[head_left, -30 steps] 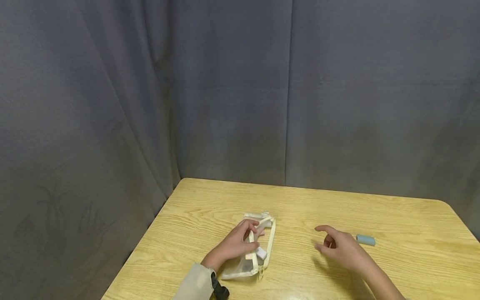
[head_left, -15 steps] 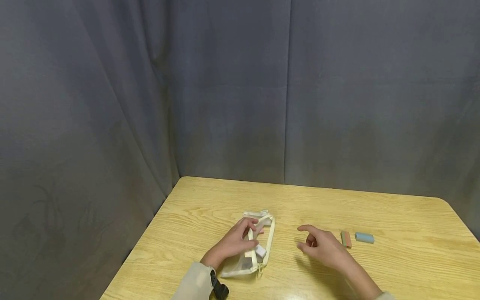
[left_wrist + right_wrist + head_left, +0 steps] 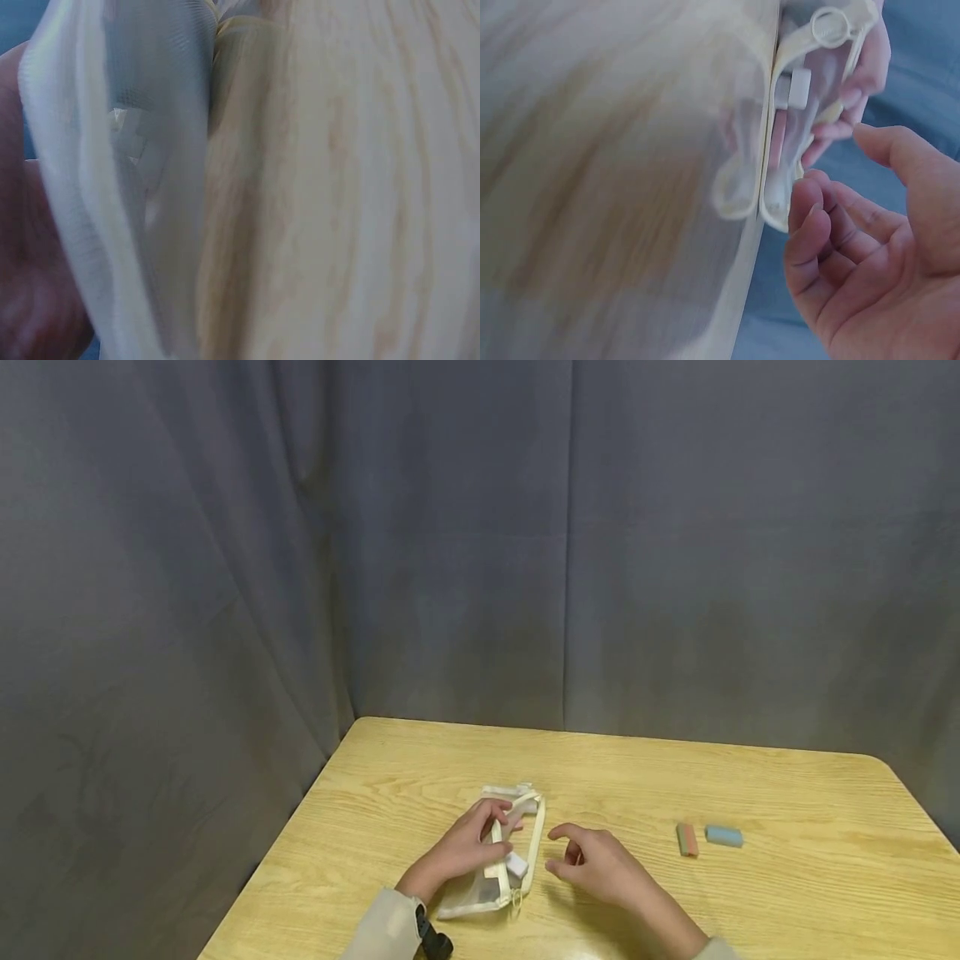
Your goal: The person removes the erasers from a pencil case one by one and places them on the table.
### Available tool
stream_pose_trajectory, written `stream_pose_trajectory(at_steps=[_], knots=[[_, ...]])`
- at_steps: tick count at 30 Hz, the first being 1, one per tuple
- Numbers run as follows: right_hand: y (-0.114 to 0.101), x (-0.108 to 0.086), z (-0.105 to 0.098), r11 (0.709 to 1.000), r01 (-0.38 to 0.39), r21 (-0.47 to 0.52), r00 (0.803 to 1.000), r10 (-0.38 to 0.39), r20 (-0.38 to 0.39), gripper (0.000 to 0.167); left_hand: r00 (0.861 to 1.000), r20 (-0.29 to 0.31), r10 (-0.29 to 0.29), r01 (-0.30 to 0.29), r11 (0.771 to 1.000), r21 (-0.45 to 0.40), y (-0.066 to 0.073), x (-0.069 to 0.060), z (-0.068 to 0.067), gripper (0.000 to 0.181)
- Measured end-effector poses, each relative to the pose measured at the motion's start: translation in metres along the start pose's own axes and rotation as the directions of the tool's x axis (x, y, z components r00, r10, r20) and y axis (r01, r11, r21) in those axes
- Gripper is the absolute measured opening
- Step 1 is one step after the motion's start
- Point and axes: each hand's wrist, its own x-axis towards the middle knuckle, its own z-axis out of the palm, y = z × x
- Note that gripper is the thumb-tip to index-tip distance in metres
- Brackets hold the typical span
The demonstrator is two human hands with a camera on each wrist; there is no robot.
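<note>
A translucent mesh zip pouch (image 3: 536, 843) with cream edging lies on the table, its mouth spread apart. My left hand (image 3: 465, 847) holds the left side of that mouth between thumb and fingers. Inside are a white block (image 3: 799, 88) and a pinkish piece (image 3: 778, 139); other contents are unclear through the mesh. Just right of the pouch hovers my right hand (image 3: 600, 864), fingers loosely bent, with nothing between thumb and fingertips in the right wrist view. The left wrist view shows the pale mesh (image 3: 161, 225) close up beside part of the left hand (image 3: 37, 285).
Farther right on the wooden table (image 3: 787, 893) lie a small orange-and-green block (image 3: 687, 841) and a blue roll-shaped piece (image 3: 723, 836), side by side. A grey curtain (image 3: 465, 543) hangs behind the table and along its left. A black strap (image 3: 432, 935) is around the left wrist.
My right hand has moved left from beside the blue piece to the pouch, uncovering the orange-and-green block. My left hand stays on the pouch's edge.
</note>
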Motion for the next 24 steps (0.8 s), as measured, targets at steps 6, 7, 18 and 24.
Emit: stream_pose_trajectory(at_steps=[6, 7, 18, 24], knots=[[-0.010, 0.009, 0.013, 0.999, 0.039, 0.011, 0.998, -0.039, 0.040, 0.046, 1.000, -0.007, 0.016, -0.016, 1.000, -0.003, 0.002, -0.002, -0.001, 0.026], [-0.011, 0.010, 0.015, 0.999, 0.034, 0.007, 0.998, -0.034, 0.047, 0.045, 1.000, -0.007, 0.017, -0.017, 1.000, 0.000, 0.003, -0.002, -0.001, 0.026], [-0.016, 0.015, 0.026, 1.000, -0.009, -0.028, 0.996, 0.011, 0.092, 0.044, 1.000, 0.007, 0.005, -0.005, 1.000, -0.007, 0.001, -0.002, 0.000, 0.025], [-0.018, 0.017, 0.029, 0.996, -0.033, -0.081, 0.995, 0.040, 0.089, 0.039, 1.000, 0.012, 0.005, -0.005, 1.000, -0.020, 0.004, -0.004, 0.001, 0.024]])
